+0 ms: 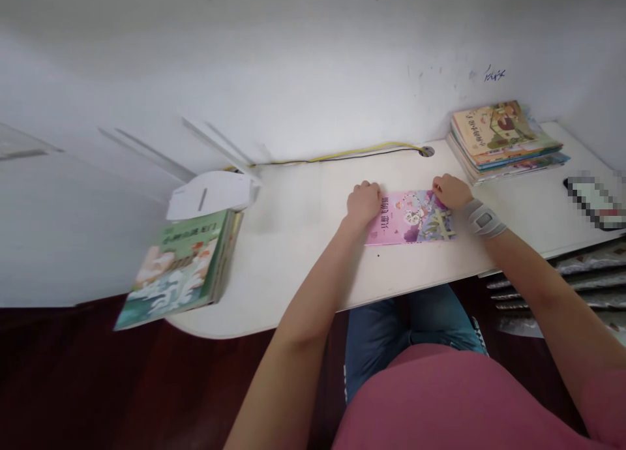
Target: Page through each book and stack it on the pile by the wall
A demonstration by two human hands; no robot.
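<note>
A thin pink picture book (409, 219) lies flat on the white desk (303, 241) in front of me. My left hand (363, 202) rests on its left edge with the fingers curled closed over it. My right hand (450, 190) grips the book's upper right corner, fingers curled; a grey band with a dark face sits on that wrist (483, 219).
A stack of picture books (506, 140) sits at the back right by the wall. Another stack with a green cover (180, 267) overhangs the desk's left end, beside a white object (212, 194). A phone (596, 202) lies far right. A yellow cable (352, 153) runs along the wall.
</note>
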